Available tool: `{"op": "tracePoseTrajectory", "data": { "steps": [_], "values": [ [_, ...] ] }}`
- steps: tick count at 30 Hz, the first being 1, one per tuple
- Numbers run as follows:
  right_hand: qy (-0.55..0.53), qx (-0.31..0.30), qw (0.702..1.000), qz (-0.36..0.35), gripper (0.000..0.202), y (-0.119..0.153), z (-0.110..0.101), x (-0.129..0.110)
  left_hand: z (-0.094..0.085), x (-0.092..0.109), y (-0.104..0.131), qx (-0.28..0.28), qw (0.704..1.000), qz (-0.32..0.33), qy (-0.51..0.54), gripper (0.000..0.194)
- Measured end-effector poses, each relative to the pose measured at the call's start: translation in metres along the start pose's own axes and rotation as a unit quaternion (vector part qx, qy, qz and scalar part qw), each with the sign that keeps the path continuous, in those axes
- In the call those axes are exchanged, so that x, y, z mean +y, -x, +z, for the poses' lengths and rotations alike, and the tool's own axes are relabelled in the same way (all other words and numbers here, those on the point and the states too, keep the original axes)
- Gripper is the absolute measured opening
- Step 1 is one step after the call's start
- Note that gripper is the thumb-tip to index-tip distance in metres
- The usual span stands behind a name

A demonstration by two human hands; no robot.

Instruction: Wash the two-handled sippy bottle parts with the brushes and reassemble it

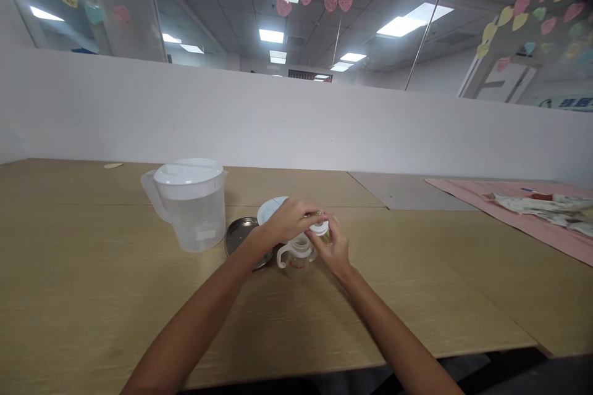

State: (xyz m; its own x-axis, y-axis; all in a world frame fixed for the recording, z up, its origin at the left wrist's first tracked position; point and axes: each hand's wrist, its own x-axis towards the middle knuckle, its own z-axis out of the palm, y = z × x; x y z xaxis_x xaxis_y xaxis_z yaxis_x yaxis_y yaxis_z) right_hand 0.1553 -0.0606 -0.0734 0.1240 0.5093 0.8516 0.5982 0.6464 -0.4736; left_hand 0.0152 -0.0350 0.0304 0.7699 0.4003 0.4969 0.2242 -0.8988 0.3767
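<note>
A clear baby bottle [296,265] with white side handles stands uncapped on the table, just below my hands. Above and to the right of its mouth is a white bottle cap [319,228]. The fingers of my right hand [336,248] are closed around the cap's side. From the left, my left hand [293,220] reaches over, its fingertips pinched at the top of the cap; a small clear part seems to be between them, too small to make out. Behind my left wrist lie a round metal dish [238,233] and a pale round plate or lid [269,208], both partly hidden.
A translucent lidded pitcher [197,216] stands to the left on the wooden table [115,296]. At the far right, a pink cloth [546,231] carries crumpled fabric [551,205]. A white low wall [296,123] with glass above closes off the back.
</note>
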Motion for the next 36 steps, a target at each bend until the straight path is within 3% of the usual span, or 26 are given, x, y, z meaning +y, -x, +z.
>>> {"op": "tracePoseTrajectory", "data": {
  "steps": [8,10,13,14,16,18,21,25,28,30,31,32,33,34,36],
  "values": [
    [0.019,0.008,0.999,-0.041,0.04,0.001,-0.005,0.0,0.013,-0.001,-0.002,0.076,0.988,-0.069,0.113,0.04],
    [0.024,-0.012,0.996,-0.086,0.041,0.003,-0.006,0.001,0.018,-0.007,-0.006,0.154,0.961,-0.124,0.192,0.041],
    [0.028,-0.036,0.989,-0.142,0.044,0.003,-0.006,0.0,0.015,-0.024,-0.01,0.304,0.875,-0.244,0.288,0.045],
    [0.029,-0.026,0.991,-0.127,0.043,0.002,-0.006,0.0,0.011,-0.03,-0.01,0.311,0.871,-0.261,0.278,0.045],
    [0.033,0.01,0.998,-0.043,0.041,-0.003,-0.007,0.001,0.003,-0.042,-0.006,0.24,0.914,-0.263,0.193,0.042],
    [0.038,0.019,0.998,0.042,0.039,-0.008,-0.009,0.006,-0.002,-0.052,0.001,0.12,0.958,-0.26,0.028,0.039],
    [0.067,-0.038,0.99,0.116,0.038,-0.012,-0.009,0.017,0.002,-0.063,0.012,-0.016,0.948,-0.275,-0.158,0.029],
    [0.153,-0.142,0.965,0.157,0.042,-0.01,-0.003,0.034,0.011,-0.074,0.019,-0.073,0.936,-0.292,-0.184,0.011],
    [0.202,-0.173,0.945,0.189,0.047,-0.007,0.003,0.042,-0.007,-0.066,0.017,-0.068,0.939,-0.281,-0.185,0.026],
    [0.216,-0.19,0.937,0.199,0.05,-0.006,0.005,0.044,-0.034,-0.05,0.016,-0.018,0.947,-0.262,-0.187,0.03],
    [0.221,-0.196,0.934,0.199,0.051,-0.006,0.005,0.045,-0.051,-0.04,0.017,0.037,0.948,-0.25,-0.193,0.032],
    [0.225,-0.201,0.933,0.196,0.051,-0.005,0.005,0.045,-0.069,-0.031,0.02,0.158,0.94,-0.226,-0.2,0.03],
    [0.231,-0.206,0.932,0.189,0.051,-0.005,0.005,0.045,-0.086,-0.023,0.026,0.219,0.926,-0.221,-0.214,0.029],
    [0.237,-0.21,0.931,0.18,0.049,-0.005,0.004,0.045,-0.103,-0.017,0.033,0.279,0.905,-0.225,-0.23,0.028],
    [0.25,-0.219,0.93,0.159,0.045,-0.004,0.004,0.044,-0.133,-0.017,0.054,0.446,0.822,-0.228,-0.272,0.022]
  ]
}}
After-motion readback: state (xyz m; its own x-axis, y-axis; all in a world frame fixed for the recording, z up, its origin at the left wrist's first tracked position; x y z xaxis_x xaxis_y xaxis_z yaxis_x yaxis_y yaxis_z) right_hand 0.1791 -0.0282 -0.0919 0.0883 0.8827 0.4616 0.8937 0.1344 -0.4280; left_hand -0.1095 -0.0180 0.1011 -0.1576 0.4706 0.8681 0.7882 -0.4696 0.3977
